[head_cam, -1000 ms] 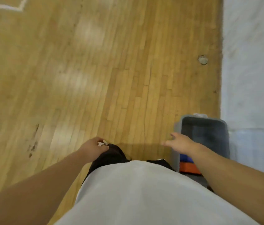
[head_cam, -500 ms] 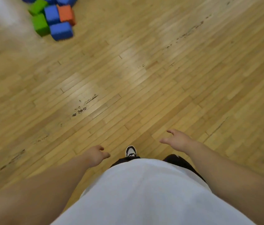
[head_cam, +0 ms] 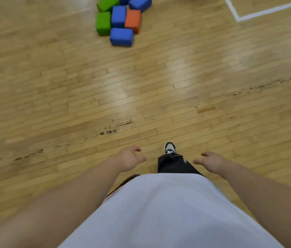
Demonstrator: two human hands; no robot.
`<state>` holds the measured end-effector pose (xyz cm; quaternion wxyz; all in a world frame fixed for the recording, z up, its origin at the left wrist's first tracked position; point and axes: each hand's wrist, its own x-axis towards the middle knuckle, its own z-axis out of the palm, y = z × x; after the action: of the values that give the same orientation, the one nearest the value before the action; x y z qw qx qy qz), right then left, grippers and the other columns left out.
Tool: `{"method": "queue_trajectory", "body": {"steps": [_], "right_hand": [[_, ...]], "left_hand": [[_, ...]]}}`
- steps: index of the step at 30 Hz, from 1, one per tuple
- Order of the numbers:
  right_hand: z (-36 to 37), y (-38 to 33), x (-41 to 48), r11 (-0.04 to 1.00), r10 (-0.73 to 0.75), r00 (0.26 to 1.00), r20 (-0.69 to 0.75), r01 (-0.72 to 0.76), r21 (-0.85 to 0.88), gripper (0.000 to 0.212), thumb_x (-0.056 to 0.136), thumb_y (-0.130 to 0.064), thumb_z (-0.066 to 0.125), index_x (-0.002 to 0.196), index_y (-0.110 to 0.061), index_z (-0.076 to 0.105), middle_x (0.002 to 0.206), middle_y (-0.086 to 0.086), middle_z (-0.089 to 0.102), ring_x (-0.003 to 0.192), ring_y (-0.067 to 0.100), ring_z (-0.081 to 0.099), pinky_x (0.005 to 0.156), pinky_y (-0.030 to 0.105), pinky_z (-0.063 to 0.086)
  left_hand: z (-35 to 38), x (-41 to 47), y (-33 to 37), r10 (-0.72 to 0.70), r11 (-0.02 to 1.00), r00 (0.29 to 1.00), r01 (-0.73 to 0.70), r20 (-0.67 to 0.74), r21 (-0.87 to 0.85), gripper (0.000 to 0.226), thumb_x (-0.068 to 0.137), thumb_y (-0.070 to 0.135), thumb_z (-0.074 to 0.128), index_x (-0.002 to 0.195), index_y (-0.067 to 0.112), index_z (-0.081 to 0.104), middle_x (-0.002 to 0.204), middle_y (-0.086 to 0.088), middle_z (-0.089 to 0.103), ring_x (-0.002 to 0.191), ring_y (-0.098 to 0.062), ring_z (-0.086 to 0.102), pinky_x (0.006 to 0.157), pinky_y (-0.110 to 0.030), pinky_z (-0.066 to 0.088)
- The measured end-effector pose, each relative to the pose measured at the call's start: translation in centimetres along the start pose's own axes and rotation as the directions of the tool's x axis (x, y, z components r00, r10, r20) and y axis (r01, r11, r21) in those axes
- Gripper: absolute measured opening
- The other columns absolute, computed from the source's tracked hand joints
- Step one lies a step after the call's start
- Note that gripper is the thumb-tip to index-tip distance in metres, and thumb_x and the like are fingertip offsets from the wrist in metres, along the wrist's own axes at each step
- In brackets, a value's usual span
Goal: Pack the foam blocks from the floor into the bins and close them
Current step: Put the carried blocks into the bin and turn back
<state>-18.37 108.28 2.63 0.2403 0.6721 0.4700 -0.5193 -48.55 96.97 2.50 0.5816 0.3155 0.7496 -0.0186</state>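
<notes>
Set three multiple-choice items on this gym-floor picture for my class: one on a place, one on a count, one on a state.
1. Where is the pile of foam blocks?
A. In a bin.
B. On the wooden floor, well ahead of the person.
C. In the person's arms.

2. How many orange blocks show in it?
A. One.
B. Three.
C. None.

3. What do the left hand and right hand hold?
A. A blue block each.
B. A lid.
C. Nothing.

Answers:
1 B, the pile lies at the top of the view, across bare floor from the shoe.
2 A, only one block there is orange.
3 C, both hands are empty, with relaxed fingers.
</notes>
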Motion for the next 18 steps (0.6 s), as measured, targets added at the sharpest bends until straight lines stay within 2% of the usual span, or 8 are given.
{"method": "queue_trajectory", "body": {"steps": [3, 5, 7, 9, 11, 15, 18], "right_hand": [[-3.3, -10.2, 2.3, 0.983, -0.114, 0.991, 0.07, 0.122, -0.135, 0.08, 0.085, -0.047, 0.074, 0.153, -0.02, 0.04, 0.152, 0.009, 0.045, 0.132, 0.03, 0.047, 0.106, 0.038, 0.039], [-4.9, -17.6, 3.3, 0.946, -0.212, 0.971, 0.107, 0.231, -0.227, 0.078, 0.087, -0.048, 0.072, 0.153, -0.021, 0.039, 0.149, 0.01, 0.048, 0.127, 0.03, 0.049, 0.102, 0.038, 0.04], [-5.8, -24.8, 3.8, 0.902, -0.297, 0.944, 0.145, 0.327, -0.282, 0.079, 0.087, -0.05, 0.071, 0.153, -0.023, 0.038, 0.152, 0.01, 0.045, 0.133, 0.031, 0.046, 0.105, 0.04, 0.04], [-6.2, -31.5, 4.4, 0.862, -0.375, 0.91, 0.176, 0.412, -0.294, 0.078, 0.088, -0.049, 0.071, 0.154, -0.025, 0.038, 0.155, 0.009, 0.042, 0.137, 0.031, 0.044, 0.105, 0.04, 0.038], [-6.3, -37.7, 5.4, 0.823, -0.436, 0.879, 0.195, 0.477, -0.309, 0.076, 0.088, -0.049, 0.072, 0.153, -0.027, 0.039, 0.156, 0.007, 0.041, 0.136, 0.029, 0.045, 0.103, 0.037, 0.038], [-6.2, -48.2, 8.1, 0.789, -0.469, 0.857, 0.213, 0.515, -0.335, 0.075, 0.087, -0.047, 0.072, 0.152, -0.028, 0.041, 0.15, 0.006, 0.047, 0.123, 0.026, 0.052, 0.099, 0.034, 0.039], [-6.9, -54.4, 10.5, 0.823, -0.416, 0.889, 0.194, 0.458, -0.335, 0.077, 0.085, -0.049, 0.074, 0.152, -0.029, 0.041, 0.153, 0.005, 0.044, 0.132, 0.027, 0.049, 0.106, 0.037, 0.039]], "left_hand": [[-4.2, 0.6, -0.5, -0.122, 0.983, 0.989, 0.11, -0.08, -0.144, 0.063, 0.091, 0.051, 0.065, 0.145, 0.024, 0.048, 0.119, -0.002, 0.062, 0.107, -0.022, 0.059, 0.095, -0.035, 0.048], [-7.0, 0.9, -1.5, -0.204, 0.95, 0.966, 0.156, -0.158, -0.271, 0.063, 0.093, 0.049, 0.064, 0.146, 0.021, 0.047, 0.125, -0.004, 0.06, 0.108, -0.023, 0.058, 0.089, -0.033, 0.046], [-9.5, 1.2, -2.8, -0.295, 0.895, 0.934, 0.195, -0.204, -0.402, 0.061, 0.093, 0.047, 0.064, 0.146, 0.021, 0.048, 0.13, -0.007, 0.058, 0.109, -0.023, 0.056, 0.089, -0.033, 0.043], [-12.1, 1.9, -4.1, -0.376, 0.829, 0.902, 0.225, -0.211, -0.513, 0.06, 0.093, 0.045, 0.065, 0.145, 0.021, 0.048, 0.133, -0.008, 0.057, 0.111, -0.024, 0.054, 0.09, -0.034, 0.042], [-15.0, 3.4, -5.5, -0.437, 0.777, 0.876, 0.254, -0.203, -0.576, 0.061, 0.093, 0.046, 0.065, 0.146, 0.021, 0.047, 0.141, -0.01, 0.054, 0.121, -0.027, 0.052, 0.093, -0.035, 0.041], [-22.5, 7.9, -7.0, -0.493, 0.712, 0.855, 0.289, -0.162, -0.639, 0.064, 0.094, 0.045, 0.065, 0.149, 0.018, 0.046, 0.149, -0.012, 0.048, 0.133, -0.032, 0.046, 0.095, -0.036, 0.039], [-29.6, 11.3, -6.5, -0.502, 0.705, 0.854, 0.313, -0.137, -0.636, 0.063, 0.092, 0.044, 0.067, 0.147, 0.017, 0.048, 0.143, -0.012, 0.053, 0.123, -0.029, 0.051, 0.096, -0.036, 0.041]]}}
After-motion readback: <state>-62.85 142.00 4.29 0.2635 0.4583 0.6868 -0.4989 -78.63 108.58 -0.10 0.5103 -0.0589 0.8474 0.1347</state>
